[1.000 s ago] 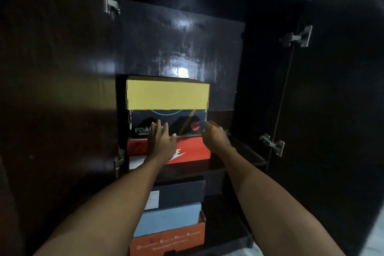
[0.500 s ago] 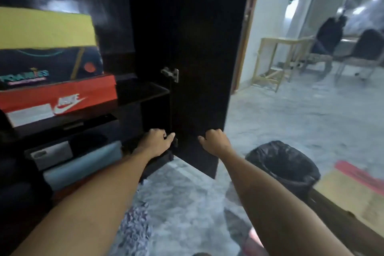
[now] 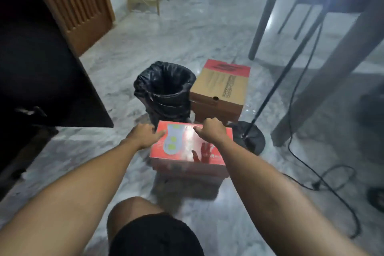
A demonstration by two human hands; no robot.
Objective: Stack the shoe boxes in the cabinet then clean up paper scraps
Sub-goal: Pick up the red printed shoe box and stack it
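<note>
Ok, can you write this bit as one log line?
step: picking up next box | left hand: grips glossy red cardboard shoe box | right hand: grips it | box: on floor

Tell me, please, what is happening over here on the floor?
A person is crouched over a red shoe box on the marble floor. The left hand is at its left edge and the right hand at its far right corner, thumbs on the lid, apparently about to lift it. Behind it stand a bin with a black liner and a brown shoe box with a red end. The dark cabinet door is open on the left.
</note>
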